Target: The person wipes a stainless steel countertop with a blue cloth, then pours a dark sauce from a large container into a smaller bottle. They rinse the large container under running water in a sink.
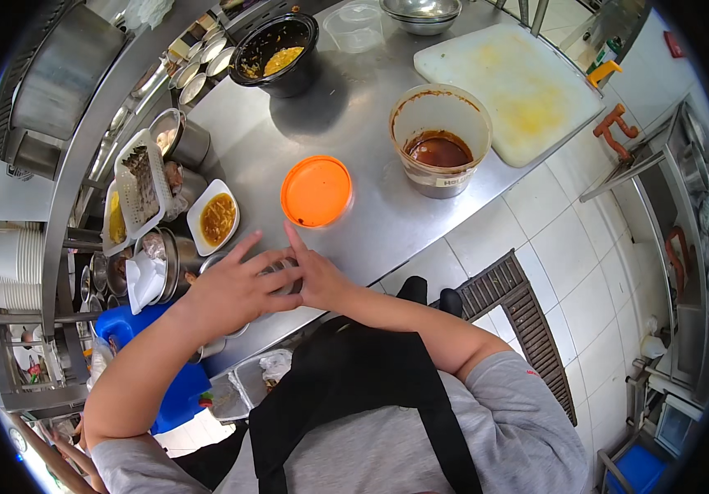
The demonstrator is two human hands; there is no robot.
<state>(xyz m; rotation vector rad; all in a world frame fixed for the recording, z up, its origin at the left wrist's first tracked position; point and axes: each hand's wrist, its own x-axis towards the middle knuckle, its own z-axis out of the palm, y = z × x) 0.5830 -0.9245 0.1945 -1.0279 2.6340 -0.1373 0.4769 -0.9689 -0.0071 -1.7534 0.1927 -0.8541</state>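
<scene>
My left hand [231, 287] and my right hand [320, 278] meet close in front of my body, above the near edge of a steel table [379, 238]. The left fingers are spread and reach across to my right hand, where they overlap or touch it. I see nothing held in either. Under them a round metal container [283, 272] shows partly between the fingers. Just beyond the right fingertips lies an orange round lid [316, 190]. A white dish [213, 217] with yellow-brown sauce stands beyond my left hand.
At right stands a plastic tub [441, 117] with dark red sauce, beside a stained white cutting board [509, 92]. A black pot [274, 55], clear container [354, 28] and metal bowls [421, 15] are farther back. Perforated basket [141, 182], steel pots [181, 139] and blue jug [175, 389] crowd the left.
</scene>
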